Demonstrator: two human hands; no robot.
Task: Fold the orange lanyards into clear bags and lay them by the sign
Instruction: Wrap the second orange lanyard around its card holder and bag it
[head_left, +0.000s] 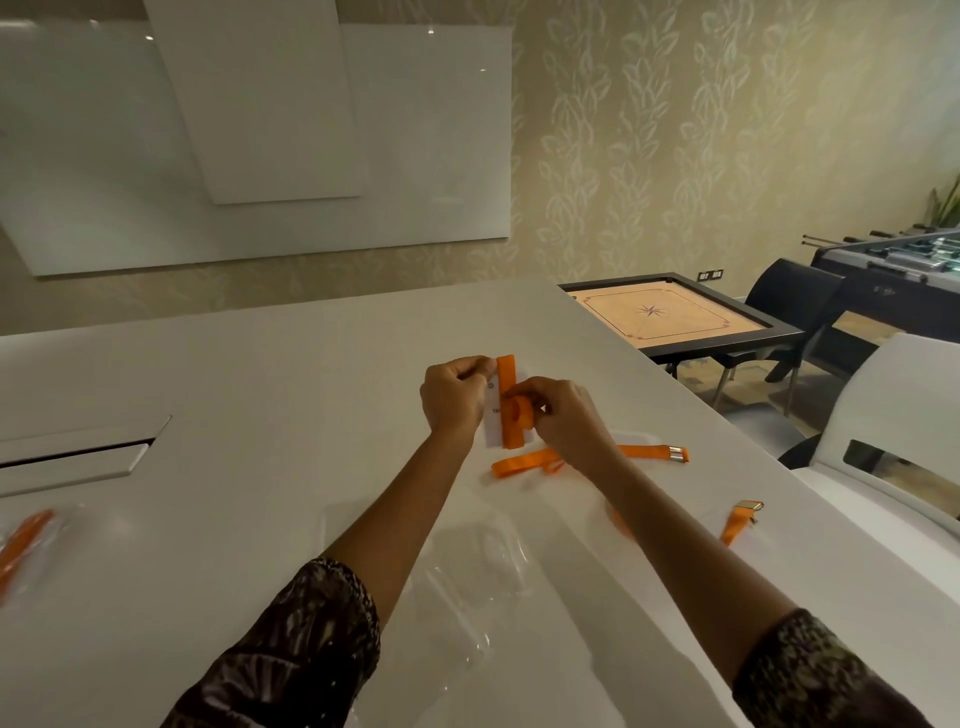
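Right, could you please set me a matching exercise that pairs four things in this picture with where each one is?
Things:
1. folded lanyard
2. bagged lanyard
3. carrom board
4. loose lanyard

Places:
A. at the left edge of the table
B. held between the left hand and right hand
C. past the table's far right side
D. lying flat on the table under the right forearm

Pairs: 1-B, 2-A, 3-C, 4-D.
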